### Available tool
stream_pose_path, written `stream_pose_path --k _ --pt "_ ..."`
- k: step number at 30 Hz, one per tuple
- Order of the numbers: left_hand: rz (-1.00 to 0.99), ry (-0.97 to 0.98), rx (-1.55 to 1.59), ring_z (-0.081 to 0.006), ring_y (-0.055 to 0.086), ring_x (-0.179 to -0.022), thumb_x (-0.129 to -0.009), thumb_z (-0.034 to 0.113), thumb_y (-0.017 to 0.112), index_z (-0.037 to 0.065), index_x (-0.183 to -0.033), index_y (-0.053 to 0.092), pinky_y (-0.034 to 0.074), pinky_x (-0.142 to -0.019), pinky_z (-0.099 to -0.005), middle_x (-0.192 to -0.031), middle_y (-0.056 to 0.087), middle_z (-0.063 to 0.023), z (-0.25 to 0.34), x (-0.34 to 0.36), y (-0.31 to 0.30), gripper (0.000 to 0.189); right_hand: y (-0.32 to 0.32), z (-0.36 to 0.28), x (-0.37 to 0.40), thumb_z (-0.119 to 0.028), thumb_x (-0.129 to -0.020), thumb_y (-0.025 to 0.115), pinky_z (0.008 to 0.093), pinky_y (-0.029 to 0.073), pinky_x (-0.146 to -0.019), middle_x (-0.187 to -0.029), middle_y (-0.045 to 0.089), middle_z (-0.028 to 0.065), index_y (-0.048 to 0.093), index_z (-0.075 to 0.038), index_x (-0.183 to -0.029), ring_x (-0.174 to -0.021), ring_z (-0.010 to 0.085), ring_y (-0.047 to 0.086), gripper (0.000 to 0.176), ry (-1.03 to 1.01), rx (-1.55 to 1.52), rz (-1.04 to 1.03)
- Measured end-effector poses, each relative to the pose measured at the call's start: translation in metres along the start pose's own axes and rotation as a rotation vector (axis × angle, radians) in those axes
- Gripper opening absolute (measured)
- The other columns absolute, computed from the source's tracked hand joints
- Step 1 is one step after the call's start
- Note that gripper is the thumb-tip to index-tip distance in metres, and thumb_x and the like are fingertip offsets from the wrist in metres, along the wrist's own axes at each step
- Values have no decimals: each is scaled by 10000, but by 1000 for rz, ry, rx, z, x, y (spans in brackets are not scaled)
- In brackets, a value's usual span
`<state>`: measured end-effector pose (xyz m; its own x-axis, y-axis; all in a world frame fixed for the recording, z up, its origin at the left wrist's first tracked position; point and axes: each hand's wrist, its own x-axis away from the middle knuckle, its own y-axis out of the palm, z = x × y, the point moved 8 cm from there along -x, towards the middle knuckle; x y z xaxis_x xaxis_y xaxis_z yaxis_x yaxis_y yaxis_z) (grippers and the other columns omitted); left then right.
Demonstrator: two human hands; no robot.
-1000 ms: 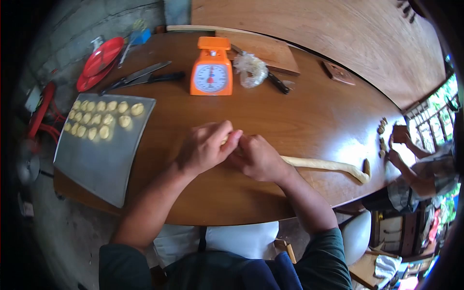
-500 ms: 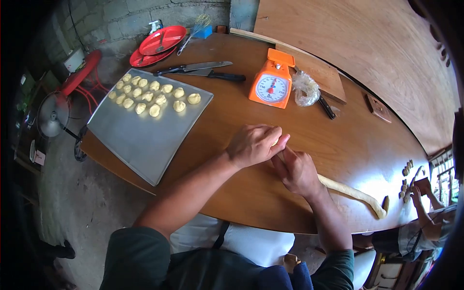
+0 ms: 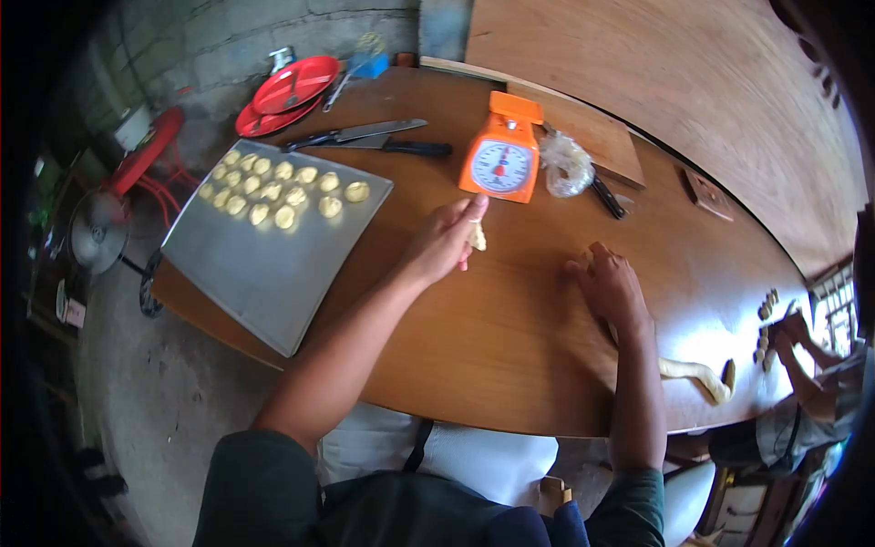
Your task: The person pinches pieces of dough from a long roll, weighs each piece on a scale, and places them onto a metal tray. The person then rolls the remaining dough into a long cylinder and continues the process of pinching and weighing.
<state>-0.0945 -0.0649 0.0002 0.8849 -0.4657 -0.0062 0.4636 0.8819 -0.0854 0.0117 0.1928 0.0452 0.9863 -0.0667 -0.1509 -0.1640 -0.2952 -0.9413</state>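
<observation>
My left hand [image 3: 447,242] is closed around a small piece of dough [image 3: 478,237], a bit of which pokes out below the thumb, just in front of the orange kitchen scale [image 3: 501,166]. Farther right, my right hand [image 3: 609,284] is curled over the near end of a long dough rope [image 3: 693,372]; my forearm covers the middle of the rope. Several dough balls [image 3: 295,196] lie in rows at the far end of a metal baking tray [image 3: 264,292] on the left.
Two knives [image 3: 365,137] lie behind the tray, near red plates [image 3: 293,85] and a whisk [image 3: 344,82]. Right of the scale are a plastic bag [image 3: 567,166], a black-handled knife [image 3: 608,196] and a wooden board [image 3: 602,146]. Another person [image 3: 807,392] works at the table's right end.
My hands were together over the table and are now apart. The left moved up toward the scale with a dough piece; the right moved right, onto the dough rope's end.
</observation>
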Motion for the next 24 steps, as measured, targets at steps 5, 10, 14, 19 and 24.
stream_pose_path --k 5,10,14,19,24 --pt "29 -68 373 -89 632 -671 -1133 336 622 81 -1118 582 584 -649 -278 -990 701 -73 14 11 8 259 -1 17 -2 -282 -1018 704 501 538 -1002 -1155 730 229 725 -10 -1127 -1165 408 681 294 59 -37 66" --pt "-109 -11 292 -58 526 -596 -1133 375 623 85 -1110 597 456 -538 -231 -882 657 -34 11 7 6 292 15 -23 0 -245 -1022 698 484 568 -948 -1114 725 163 755 -48 -1127 -1093 407 700 230 -53 -171 -51" --pt "-222 -157 411 -31 356 -501 -1129 492 588 91 -1014 649 298 -456 -217 -657 468 56 -3 10 8 422 14 -30 1 -215 -1024 697 461 571 -932 -1107 723 179 741 -21 -1160 -1056 384 714 241 -87 -162 -74" --pt "-243 -126 420 -36 361 -485 -1147 477 547 101 -1059 676 318 -449 -229 -654 496 49 10 15 15 407 18 -25 0 -238 -1024 700 487 575 -909 -1100 713 151 751 -48 -1124 -1046 389 711 221 -64 -184 -98" --pt "-78 -68 457 -218 748 -1060 -1123 187 573 104 -1403 550 663 -834 -392 -1343 665 -142 14 16 14 293 19 -24 0 -242 -1023 704 481 580 -895 -1093 713 143 746 -45 -1125 -1036 382 715 226 -55 -179 -106"
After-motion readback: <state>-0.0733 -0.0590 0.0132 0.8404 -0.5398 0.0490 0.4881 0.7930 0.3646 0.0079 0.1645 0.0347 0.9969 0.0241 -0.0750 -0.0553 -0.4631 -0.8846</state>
